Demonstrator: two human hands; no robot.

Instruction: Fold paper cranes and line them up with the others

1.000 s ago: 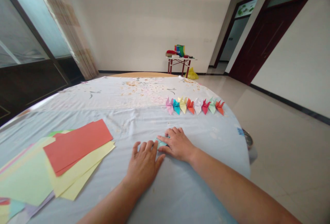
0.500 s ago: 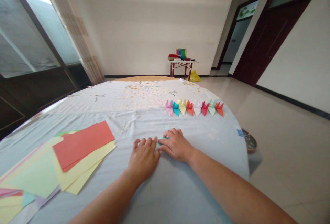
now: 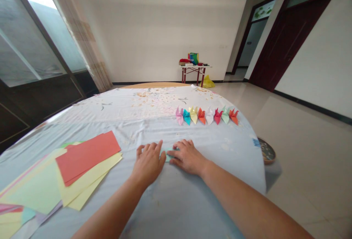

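A small folded piece of mint-green paper (image 3: 168,155) lies on the cloth between my hands, partly covered by them. My left hand (image 3: 148,163) is open beside its left end, fingers spread and thumb at the paper's edge. From the right, my right hand (image 3: 188,157) holds the paper down, its index finger and thumb on it and the other fingers bent. Beyond them stands a row of several folded paper cranes (image 3: 209,116) in pink, blue, yellow, orange, white, red and green.
Loose sheets of coloured paper, with red sheets (image 3: 89,157) on top, are spread at the left of the round table (image 3: 176,209). A round basket (image 3: 266,151) is beyond the right edge. Against the far wall stands a small side table (image 3: 194,66) with things on it.
My left hand has shifted slightly left and its fingers have lifted and spread, so more of the green paper shows. My right hand stays on the paper.
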